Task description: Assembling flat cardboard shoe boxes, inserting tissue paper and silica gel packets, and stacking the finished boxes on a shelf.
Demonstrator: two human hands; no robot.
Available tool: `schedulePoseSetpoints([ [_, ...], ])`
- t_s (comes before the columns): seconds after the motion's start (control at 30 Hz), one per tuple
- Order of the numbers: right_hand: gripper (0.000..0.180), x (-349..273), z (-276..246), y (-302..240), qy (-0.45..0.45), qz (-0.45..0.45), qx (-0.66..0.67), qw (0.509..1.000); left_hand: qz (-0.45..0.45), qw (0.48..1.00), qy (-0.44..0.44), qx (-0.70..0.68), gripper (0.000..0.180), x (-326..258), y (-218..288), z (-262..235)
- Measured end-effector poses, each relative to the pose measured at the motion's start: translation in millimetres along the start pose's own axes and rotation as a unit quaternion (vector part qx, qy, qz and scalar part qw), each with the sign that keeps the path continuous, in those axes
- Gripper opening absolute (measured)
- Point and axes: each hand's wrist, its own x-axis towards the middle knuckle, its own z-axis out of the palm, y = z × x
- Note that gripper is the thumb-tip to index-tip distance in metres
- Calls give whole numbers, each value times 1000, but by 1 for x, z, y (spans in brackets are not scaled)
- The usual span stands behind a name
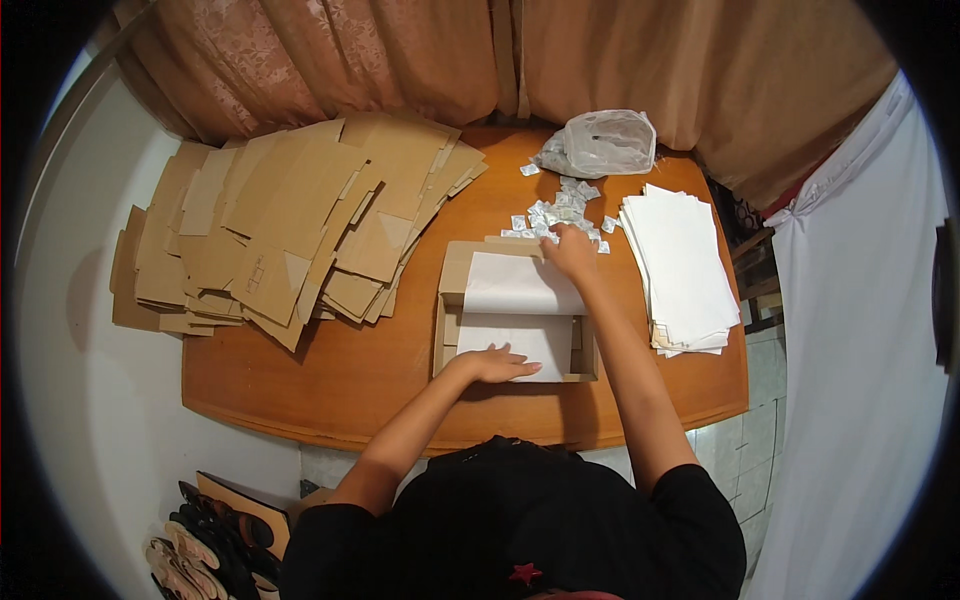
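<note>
The right hand (570,250) reaches past the open cardboard box (452,300), fingers curled among the small white sachets (555,212) just beyond; the left hand (497,364) lies flat, fingers spread, on the white paper (520,300) inside

You are working at a wooden table (350,385), which is carrying everything here. An open cardboard box (452,300) is sitting on it near the front edge, lined with white paper. Left of the box, flattened cardboard blanks (290,215) are lying in an overlapping heap, spilling past the table's left edge. Right of the box, a stack of white paper sheets (685,265) is resting, its near end overhanging slightly. Just behind the box, small white sachets (560,210) are lying scattered, and farther behind them a clear plastic bag (605,143) is slumping near the table's back edge.
</note>
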Motion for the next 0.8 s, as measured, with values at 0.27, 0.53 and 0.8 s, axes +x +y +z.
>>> schedulePoseSetpoints([
  [0.27,36,51,25,1,-93,91,-96,987,160,919,324,-159,36,-5,27,-52],
  [0.53,33,70,65,13,-26,131,-108,985,-11,931,354,91,45,28,4,-75],
  [0.8,23,49,30,0,39,-24,111,993,-66,944,317,58,50,25,-1,-68],
])
